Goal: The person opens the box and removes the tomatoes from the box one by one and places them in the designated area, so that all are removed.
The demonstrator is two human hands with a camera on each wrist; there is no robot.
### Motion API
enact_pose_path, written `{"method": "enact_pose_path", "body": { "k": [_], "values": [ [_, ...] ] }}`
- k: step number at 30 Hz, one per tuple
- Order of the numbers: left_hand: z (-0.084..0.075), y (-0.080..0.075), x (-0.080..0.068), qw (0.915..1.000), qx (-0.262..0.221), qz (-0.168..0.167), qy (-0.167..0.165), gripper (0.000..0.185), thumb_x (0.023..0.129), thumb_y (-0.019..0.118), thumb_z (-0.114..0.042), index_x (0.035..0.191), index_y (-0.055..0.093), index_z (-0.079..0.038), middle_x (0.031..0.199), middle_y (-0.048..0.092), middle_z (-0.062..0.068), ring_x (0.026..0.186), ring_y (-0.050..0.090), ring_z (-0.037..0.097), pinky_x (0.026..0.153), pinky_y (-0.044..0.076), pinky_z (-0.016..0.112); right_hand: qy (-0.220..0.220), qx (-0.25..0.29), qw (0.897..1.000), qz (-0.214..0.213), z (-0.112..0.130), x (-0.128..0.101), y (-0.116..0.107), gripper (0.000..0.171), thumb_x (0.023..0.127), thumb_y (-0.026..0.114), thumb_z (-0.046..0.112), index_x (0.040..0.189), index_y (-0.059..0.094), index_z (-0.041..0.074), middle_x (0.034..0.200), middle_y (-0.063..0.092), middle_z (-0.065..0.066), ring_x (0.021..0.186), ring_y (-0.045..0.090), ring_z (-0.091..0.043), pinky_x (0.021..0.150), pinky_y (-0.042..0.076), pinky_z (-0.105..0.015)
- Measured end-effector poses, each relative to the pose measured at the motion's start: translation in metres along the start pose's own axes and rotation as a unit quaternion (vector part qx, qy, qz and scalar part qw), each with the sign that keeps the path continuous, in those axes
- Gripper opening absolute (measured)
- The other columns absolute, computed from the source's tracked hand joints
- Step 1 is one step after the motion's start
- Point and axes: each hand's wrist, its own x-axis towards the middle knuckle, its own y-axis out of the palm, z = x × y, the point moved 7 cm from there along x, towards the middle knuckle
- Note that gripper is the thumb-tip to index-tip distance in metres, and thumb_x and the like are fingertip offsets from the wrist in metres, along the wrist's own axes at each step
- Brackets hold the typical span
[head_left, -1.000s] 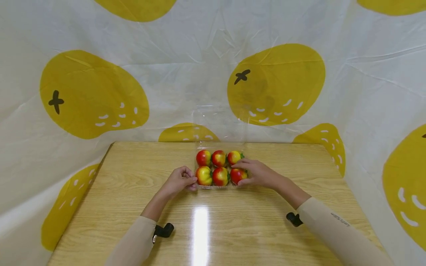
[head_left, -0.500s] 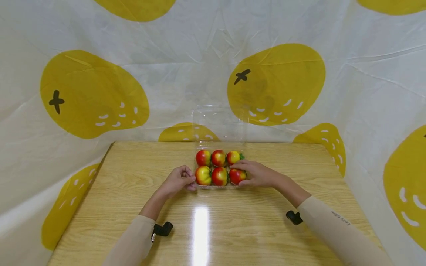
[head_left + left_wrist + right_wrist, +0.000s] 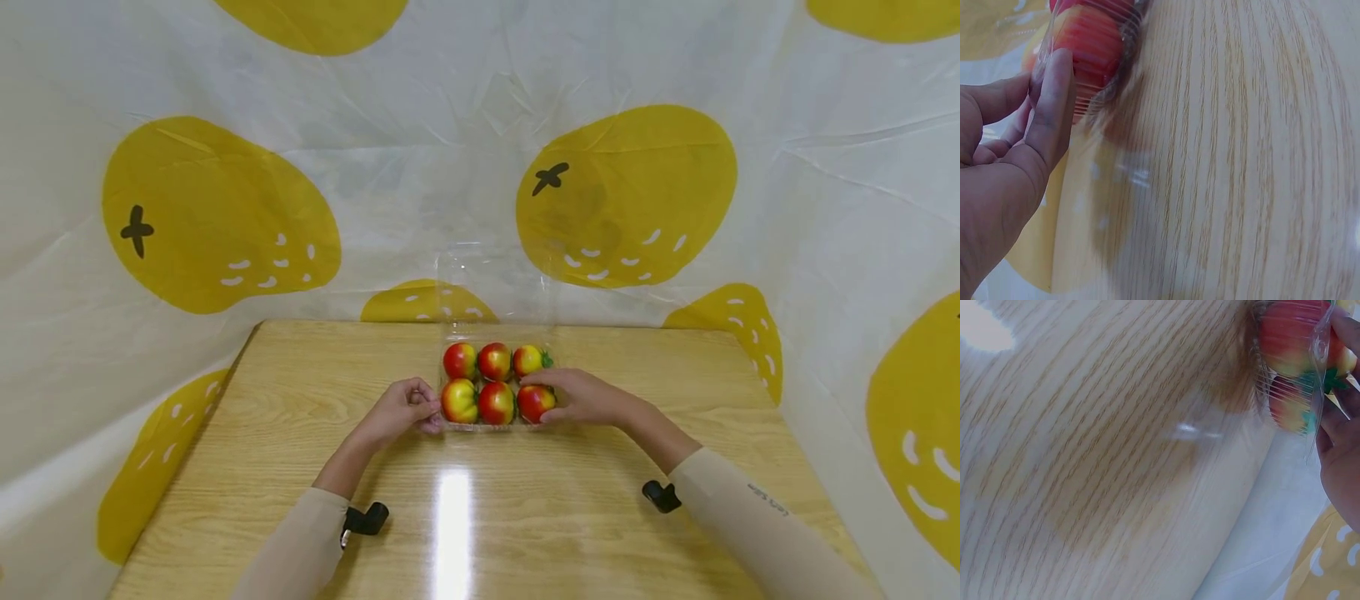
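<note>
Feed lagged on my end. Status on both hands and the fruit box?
Left hand pinches the left edge of the clear box. Right hand grips its right side. Six red-yellow fruits inside, lid open and upright. Nothing blocking.

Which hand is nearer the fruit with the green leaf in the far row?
Right. The right hand lies just beside the green-leafed fruit; the left hand holds the clear tray at its opposite near corner.

Staged recording booth, wooden table, white backdrop cloth printed with yellow fruit
</note>
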Motion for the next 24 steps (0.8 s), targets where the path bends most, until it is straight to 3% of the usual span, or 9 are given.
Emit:
{"method": "enact_pose_path", "body": {
  "k": [13,24],
  "values": [
    [0.0033,-0.0042,0.0,0.9996,0.007,-0.025,-0.013,0.016,0.101,0.061,0.003,0.11,0.054,0.015,0.084,0.068,0.011,0.077,0.073,0.02,0.075,0.067,0.038,0.01,0.029,0.999,-0.015,-0.0044,-0.0022,0.0,0.06,0.091,0.081,0.03,0.145,0.059,0.016,0.15,0.057,-0.009,0.141,0.051,-0.034,0.118,0.043,-0.059],
    [0.0023,-0.0051,-0.0004,0.9993,0.006,-0.03,-0.02,0.017,0.1,0.063,0.002,0.109,0.055,0.014,0.08,0.069,0.01,0.074,0.072,0.02,0.069,0.066,0.032,0.005,0.048,0.998,-0.028,-0.0043,-0.0035,-0.0009,0.062,0.09,0.082,0.032,0.145,0.059,0.015,0.151,0.056,-0.009,0.142,0.049,-0.036,0.118,0.042,-0.061]
  ]
}}
